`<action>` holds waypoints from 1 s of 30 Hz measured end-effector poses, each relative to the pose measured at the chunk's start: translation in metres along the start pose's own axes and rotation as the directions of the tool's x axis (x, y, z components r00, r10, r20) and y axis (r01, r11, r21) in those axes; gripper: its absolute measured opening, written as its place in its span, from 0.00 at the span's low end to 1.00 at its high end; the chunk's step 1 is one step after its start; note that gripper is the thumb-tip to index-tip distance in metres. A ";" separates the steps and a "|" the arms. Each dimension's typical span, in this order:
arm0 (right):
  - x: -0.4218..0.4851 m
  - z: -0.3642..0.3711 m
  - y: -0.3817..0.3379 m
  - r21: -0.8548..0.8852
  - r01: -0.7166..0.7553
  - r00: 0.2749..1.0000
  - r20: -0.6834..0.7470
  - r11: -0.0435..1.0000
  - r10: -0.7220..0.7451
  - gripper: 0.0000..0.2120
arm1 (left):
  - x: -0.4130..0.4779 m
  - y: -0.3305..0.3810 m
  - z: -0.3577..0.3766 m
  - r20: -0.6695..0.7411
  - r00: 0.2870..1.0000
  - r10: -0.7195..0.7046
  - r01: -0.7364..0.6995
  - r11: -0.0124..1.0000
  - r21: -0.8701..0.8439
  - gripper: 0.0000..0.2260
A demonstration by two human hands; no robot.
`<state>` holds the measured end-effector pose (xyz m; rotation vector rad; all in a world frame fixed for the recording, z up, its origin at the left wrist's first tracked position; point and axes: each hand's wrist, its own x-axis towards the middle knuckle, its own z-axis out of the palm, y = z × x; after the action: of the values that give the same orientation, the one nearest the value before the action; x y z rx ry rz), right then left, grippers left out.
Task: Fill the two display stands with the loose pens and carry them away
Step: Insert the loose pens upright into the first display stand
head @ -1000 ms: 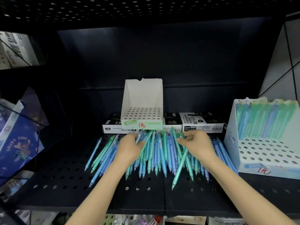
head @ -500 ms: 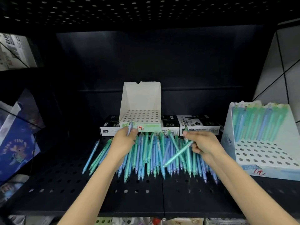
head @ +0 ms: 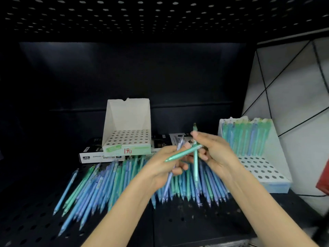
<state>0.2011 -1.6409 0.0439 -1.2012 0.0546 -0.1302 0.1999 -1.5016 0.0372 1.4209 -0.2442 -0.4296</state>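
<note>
Above the pile (head: 106, 184), left hand (head: 160, 168) and right hand (head: 217, 150) have raised pens (head: 181, 154) together.

Two display stands: one empty stand (head: 128, 118), one right stand (head: 263, 173) with a single pen row. Two hands hold three pens: left hand (head: 160, 166) one lilac pen (head: 168, 180), right hand (head: 215, 150) two green pens (head: 179, 154). Dozens of loose pens (head: 106, 184), too blurred to count.
</note>
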 end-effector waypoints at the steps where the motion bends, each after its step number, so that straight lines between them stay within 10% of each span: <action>1: -0.001 -0.003 -0.001 -0.012 0.012 1.000 -0.004 1.000 -0.012 0.07 | 0.002 0.000 0.005 0.028 0.999 -0.021 0.022 0.999 -0.036 0.13; 12: -0.017 -0.039 -0.019 -0.106 0.125 0.991 -0.042 0.987 -0.130 0.07 | 0.019 0.002 0.032 0.313 0.946 -0.085 0.142 0.976 -0.165 0.21; 16: -0.020 -0.055 -0.025 -0.207 0.228 0.952 -0.157 0.951 -0.263 0.13 | 0.018 0.007 0.039 0.286 0.955 -0.076 0.087 0.996 -0.026 0.07; 21: -0.024 -0.061 -0.033 -0.321 0.356 0.882 -0.193 0.877 -0.429 0.11 | 0.016 0.005 0.053 0.264 0.964 0.029 -0.065 0.990 0.126 0.05; 30: -0.034 -0.071 -0.046 -0.182 0.166 0.957 -0.209 0.969 -0.203 0.09 | 0.019 -0.003 0.074 0.173 0.879 0.444 -0.474 0.780 0.408 0.04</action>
<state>0.1561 -1.7188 0.0601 -1.3503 0.1546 -0.4344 0.1866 -1.5763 0.0434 1.7231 -0.7693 -0.0065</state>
